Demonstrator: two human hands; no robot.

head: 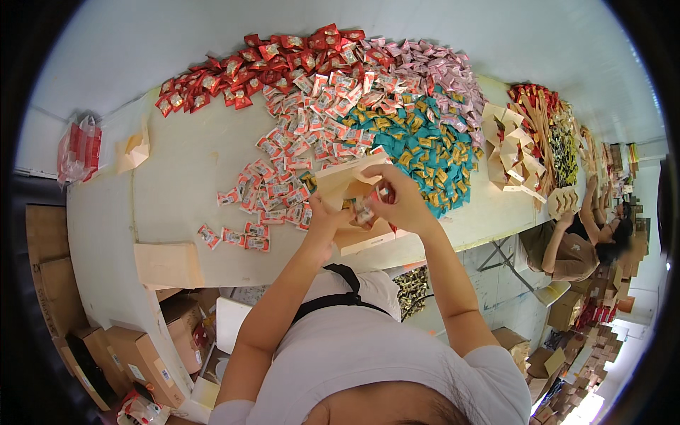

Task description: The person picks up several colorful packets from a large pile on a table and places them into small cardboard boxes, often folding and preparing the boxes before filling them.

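Observation:
A cream paperboard box [332,183] with its flaps up stands at the front of the table before me. My left hand [325,223] grips the box's left side, thumb over the rim. Inside the box opening, my right hand [401,197] has its fingers closed around small wrapped packets [365,213], partly blurred; a red wrapper also shows by its palm. White-and-red packets [281,188] lie loose left of the box. Behind and right of it spreads a pile of teal-and-gold packets [419,154]. The box's bottom is mostly hidden by my hands.
Red packets [287,53] and pink packets [441,66] are heaped along the table's back. Flat cream cartons [167,264] lie at the front left. Filled open boxes [510,151] stand to the right. Several people, one in a brown shirt [571,257], work farther along the table [186,175].

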